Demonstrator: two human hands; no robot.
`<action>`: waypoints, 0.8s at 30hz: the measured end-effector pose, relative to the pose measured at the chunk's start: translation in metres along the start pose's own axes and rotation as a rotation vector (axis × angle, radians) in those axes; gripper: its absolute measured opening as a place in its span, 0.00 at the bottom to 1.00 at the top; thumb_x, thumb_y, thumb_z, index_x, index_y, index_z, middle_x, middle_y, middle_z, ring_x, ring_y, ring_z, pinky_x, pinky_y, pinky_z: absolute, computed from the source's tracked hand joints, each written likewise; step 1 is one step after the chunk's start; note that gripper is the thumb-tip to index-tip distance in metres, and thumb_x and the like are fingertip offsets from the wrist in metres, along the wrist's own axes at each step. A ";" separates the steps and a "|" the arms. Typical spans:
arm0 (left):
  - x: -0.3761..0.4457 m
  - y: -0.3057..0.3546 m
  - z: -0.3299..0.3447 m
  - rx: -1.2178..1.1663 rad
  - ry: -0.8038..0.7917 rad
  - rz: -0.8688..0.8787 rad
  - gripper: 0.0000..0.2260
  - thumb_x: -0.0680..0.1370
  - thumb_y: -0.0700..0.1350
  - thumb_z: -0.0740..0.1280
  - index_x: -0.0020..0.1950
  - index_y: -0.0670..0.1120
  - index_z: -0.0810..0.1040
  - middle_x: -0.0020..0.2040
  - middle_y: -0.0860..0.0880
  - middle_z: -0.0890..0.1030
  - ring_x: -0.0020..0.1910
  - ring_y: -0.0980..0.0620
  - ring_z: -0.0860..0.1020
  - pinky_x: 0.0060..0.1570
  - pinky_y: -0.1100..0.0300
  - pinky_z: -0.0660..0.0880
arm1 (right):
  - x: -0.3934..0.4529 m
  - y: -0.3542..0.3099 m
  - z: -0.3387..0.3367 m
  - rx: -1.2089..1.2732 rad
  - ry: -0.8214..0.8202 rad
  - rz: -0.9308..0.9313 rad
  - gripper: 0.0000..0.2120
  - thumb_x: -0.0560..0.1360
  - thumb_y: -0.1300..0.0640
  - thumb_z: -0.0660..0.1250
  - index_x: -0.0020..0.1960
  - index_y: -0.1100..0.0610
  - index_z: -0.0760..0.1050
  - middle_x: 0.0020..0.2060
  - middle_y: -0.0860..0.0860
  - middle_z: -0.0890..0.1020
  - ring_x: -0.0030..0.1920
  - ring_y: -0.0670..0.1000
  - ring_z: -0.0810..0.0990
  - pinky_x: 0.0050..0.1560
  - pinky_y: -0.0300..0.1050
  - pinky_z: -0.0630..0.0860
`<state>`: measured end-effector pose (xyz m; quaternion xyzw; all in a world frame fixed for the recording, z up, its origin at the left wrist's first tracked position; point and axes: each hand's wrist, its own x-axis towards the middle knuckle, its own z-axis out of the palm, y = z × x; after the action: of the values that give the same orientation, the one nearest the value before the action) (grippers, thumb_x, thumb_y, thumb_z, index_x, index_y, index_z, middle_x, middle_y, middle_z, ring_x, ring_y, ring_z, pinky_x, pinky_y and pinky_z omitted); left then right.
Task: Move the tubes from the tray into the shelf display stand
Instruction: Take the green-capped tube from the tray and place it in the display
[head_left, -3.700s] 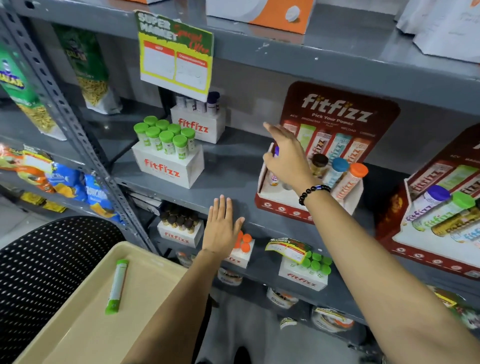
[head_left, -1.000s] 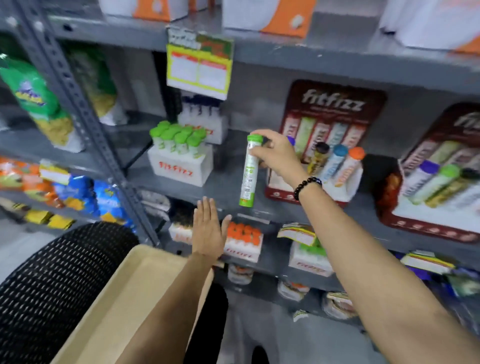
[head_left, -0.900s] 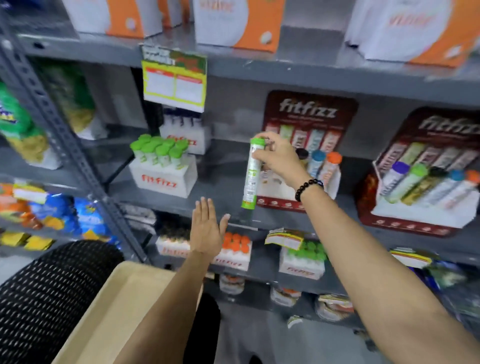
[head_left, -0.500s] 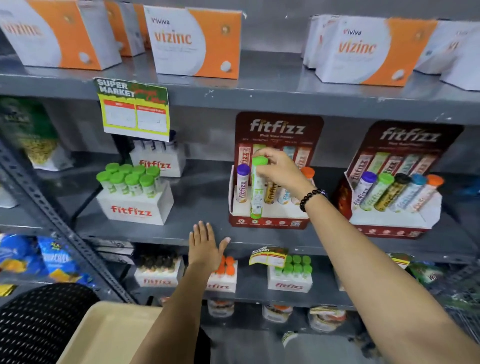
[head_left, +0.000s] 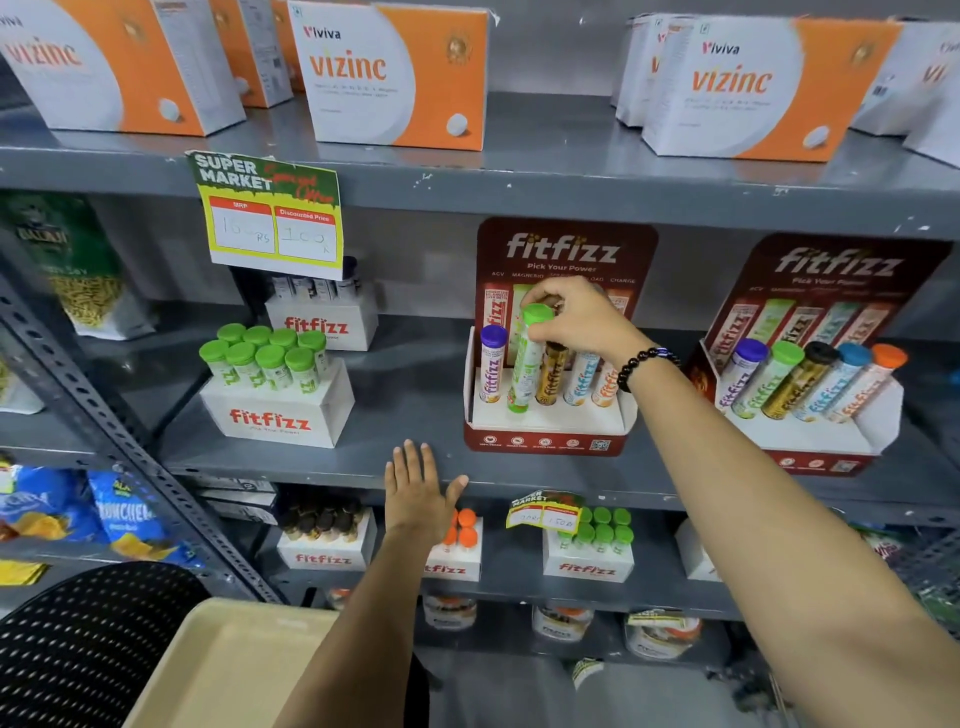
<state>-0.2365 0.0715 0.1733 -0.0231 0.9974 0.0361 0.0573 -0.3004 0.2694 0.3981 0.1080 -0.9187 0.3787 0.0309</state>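
Observation:
My right hand (head_left: 576, 322) grips the green cap of a green-capped tube (head_left: 525, 364), which stands slightly tilted in the second slot of the red fitfizz display stand (head_left: 545, 439) on the middle shelf. A purple-capped tube (head_left: 491, 366) stands to its left; gold, blue and orange tubes stand to its right, partly hidden by my hand. My left hand (head_left: 418, 496) lies flat with fingers spread against the shelf's front edge below. The beige tray (head_left: 218, 670) sits at the bottom left, and its visible part holds nothing.
A second fitfizz stand (head_left: 810, 431) full of tubes stands to the right. A white box of green-capped tubes (head_left: 275, 400) sits to the left. Orange vizinc boxes (head_left: 395, 78) line the upper shelf. A black mesh chair back (head_left: 78, 644) is beside the tray.
My right hand carried the green tube from the tray up to the stand and lowered it into the slot beside the purple tube. The view tilted upward. My left hand stayed on the shelf edge.

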 end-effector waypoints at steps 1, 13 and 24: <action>0.000 0.000 0.000 0.005 0.000 -0.002 0.34 0.79 0.63 0.40 0.77 0.42 0.40 0.77 0.41 0.41 0.75 0.42 0.40 0.71 0.50 0.39 | 0.002 0.001 0.000 -0.029 -0.008 0.002 0.16 0.67 0.63 0.72 0.54 0.55 0.79 0.58 0.52 0.79 0.58 0.51 0.76 0.56 0.45 0.74; 0.001 0.000 0.001 0.022 -0.001 -0.010 0.34 0.78 0.64 0.40 0.76 0.43 0.39 0.77 0.41 0.40 0.75 0.42 0.39 0.71 0.50 0.39 | 0.022 0.013 0.021 -0.238 -0.084 -0.006 0.20 0.71 0.71 0.62 0.48 0.47 0.80 0.62 0.56 0.75 0.54 0.56 0.77 0.44 0.44 0.77; 0.000 0.002 0.001 0.008 0.005 -0.022 0.34 0.78 0.63 0.41 0.76 0.43 0.39 0.77 0.42 0.41 0.75 0.43 0.39 0.71 0.51 0.38 | 0.024 0.014 0.027 -0.251 -0.110 0.064 0.23 0.71 0.75 0.59 0.51 0.51 0.79 0.66 0.56 0.71 0.60 0.58 0.75 0.51 0.49 0.80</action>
<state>-0.2364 0.0732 0.1727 -0.0339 0.9974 0.0315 0.0551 -0.3265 0.2565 0.3726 0.0946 -0.9621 0.2553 -0.0186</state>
